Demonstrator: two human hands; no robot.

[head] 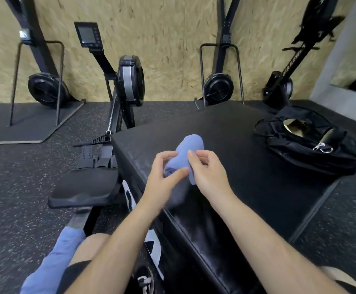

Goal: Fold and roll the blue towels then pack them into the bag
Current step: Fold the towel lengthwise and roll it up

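Draped over the person's left thigh at the bottom edge, a second blue towel (54,264) hangs loose and unrolled. Ahead, a big black padded box (225,126) fills the middle and right of the view, its top marked with pale smears. To its left stands a black rowing machine (128,81), its seat (84,187) just beside the box's near corner. On the far right of the box top sits the black bag (308,151), unzipped and gaping (something tan shows through the opening, too unclear to name). Well apart from the bag, over the box's left edge, the rolled blue towel (191,145) is held between both hands; whether its far end touches the box top I cannot tell. The left hand (162,175) curls around the roll's near end, thumb laid across it. The right hand (206,170) pinches the roll's right side, fingers bent, thumb upright. A small metal snap hook (321,147) lies on the bag's fabric
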